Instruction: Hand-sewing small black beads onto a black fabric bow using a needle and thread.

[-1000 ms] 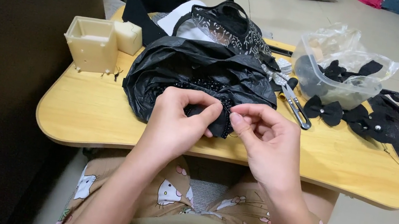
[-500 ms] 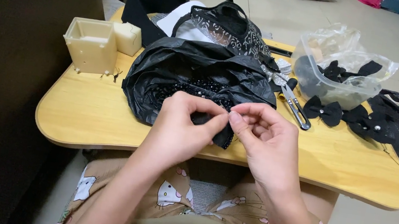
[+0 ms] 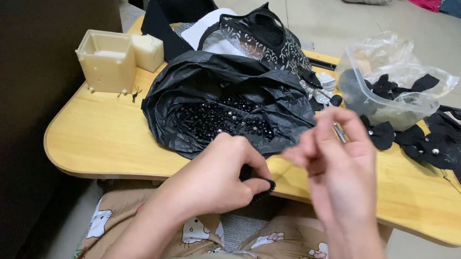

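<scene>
The small black piece sits pinched in the left hand, just over the near edge of the table and above the lap; its grip is closed tight, thumb against curled fingers, and only a dark sliver of the piece shows, so what kind of piece it is cannot be told. The right hand is lifted beside it, blurred, its grip drawn nearly shut at the fingertips as if on something very fine; whether it holds a thread, a needle or nothing cannot be told. The likely trouble is a drop: the piece hangs past the table's edge, so a slackened pinch would send it into the patterned fabric on the lap or onto the floor. Just behind the hands the black plastic bag lies open with loose black beads in it, and a wide sweep of the right hand could catch its rim and scatter them. Further back stand a cream plastic box, a clear tub and black bows. Against the frame half a second earlier, the hands, then meeting fingertip to fingertip over the bag's front, are now apart: the left is lower and nearer the body, the right raised and out to the side.
</scene>
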